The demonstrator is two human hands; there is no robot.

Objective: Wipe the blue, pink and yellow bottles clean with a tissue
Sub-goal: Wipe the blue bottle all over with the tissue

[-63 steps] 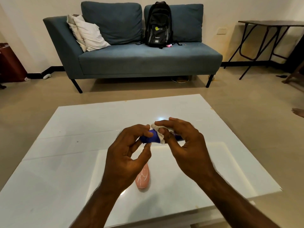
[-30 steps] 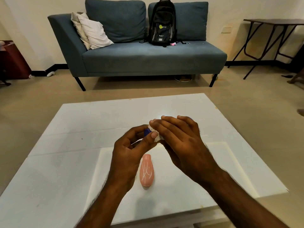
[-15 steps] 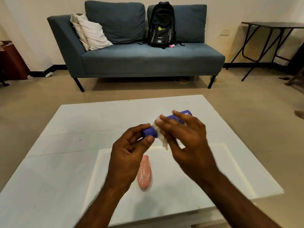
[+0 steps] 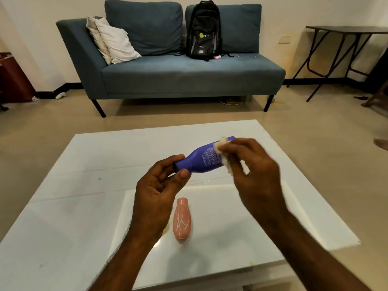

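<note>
A blue bottle point(image 4: 204, 158) with white print is held above the white table point(image 4: 88, 185), lying sideways with its cap end to the left. My left hand point(image 4: 159, 190) pinches that cap end between thumb and fingers. At the bottle's far end my right hand point(image 4: 254, 175) holds a crumpled white tissue point(image 4: 224, 156) against the bottle's body. A pink bottle point(image 4: 182, 221) lies on the table below my hands, neck pointing away from me. No yellow bottle shows in view.
A blue sofa point(image 4: 178, 74) with a black backpack point(image 4: 203, 30) and pale cushions point(image 4: 113, 40) stands beyond the table. A dark folding table point(image 4: 344, 49) is at the right wall. A person's foot point(image 4: 381, 143) shows at the right edge.
My right hand has slid the tissue along the blue bottle from near the cap toward its far end, uncovering most of the body. The left hand keeps its hold on the cap end.
</note>
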